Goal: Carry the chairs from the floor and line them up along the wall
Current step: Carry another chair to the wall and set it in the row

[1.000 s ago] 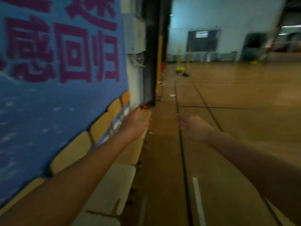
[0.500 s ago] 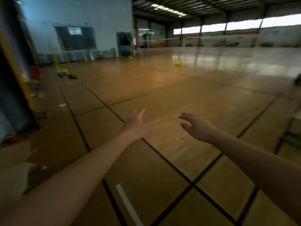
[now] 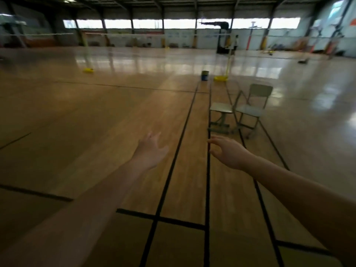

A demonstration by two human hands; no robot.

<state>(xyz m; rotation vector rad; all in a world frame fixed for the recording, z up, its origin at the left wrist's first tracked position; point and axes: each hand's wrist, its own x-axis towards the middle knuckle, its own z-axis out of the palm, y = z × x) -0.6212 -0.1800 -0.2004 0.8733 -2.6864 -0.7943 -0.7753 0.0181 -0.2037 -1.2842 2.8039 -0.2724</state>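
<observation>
Fingers [image 3: 152, 135] on both hands are apart and slack, gripping nothing; my left hand [image 3: 152, 151] and right hand [image 3: 229, 153] reach forward, palms turned inward. Since a second ago the view has swung off the blue wall onto the open wooden floor [image 3: 92, 120], crossed by black court lines [image 3: 185, 120]. Ahead, right of centre and well beyond my right hand, the right chair [image 3: 251, 110] and left chair [image 3: 220, 108] stand upright on the floor, just beside each other. The right one shows a pale seat and backrest on thin metal legs; the left shows its seat and legs. Farther off stands a blue can [image 3: 205, 75].
</observation>
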